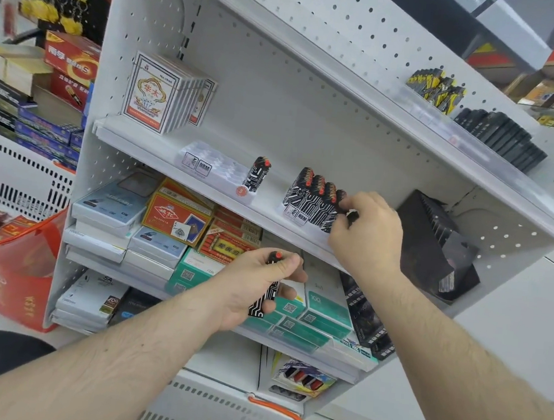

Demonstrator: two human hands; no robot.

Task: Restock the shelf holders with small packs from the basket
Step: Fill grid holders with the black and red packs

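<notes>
Two clear plastic holders sit on the middle white shelf [160, 152]. The left holder [205, 166] carries a single black-and-white patterned pack [255, 174] with a red top. The right holder [297, 216] is filled with several of the same packs [310, 196]. My right hand [366, 227] pinches one pack at the right end of that row, fingers curled on it. My left hand [255, 285] grips another patterned pack [266, 292] upright, lower down in front of the shelf below. A white basket [218, 409] with an orange handle shows at the bottom edge.
Playing-card boxes [158, 94] stand at the shelf's left end and a black display box [440, 244] at its right. The shelf below holds white, teal and orange boxes [180, 225]. Black packs [503, 139] line the upper shelf. Another basket [13, 180] with a red bag is at left.
</notes>
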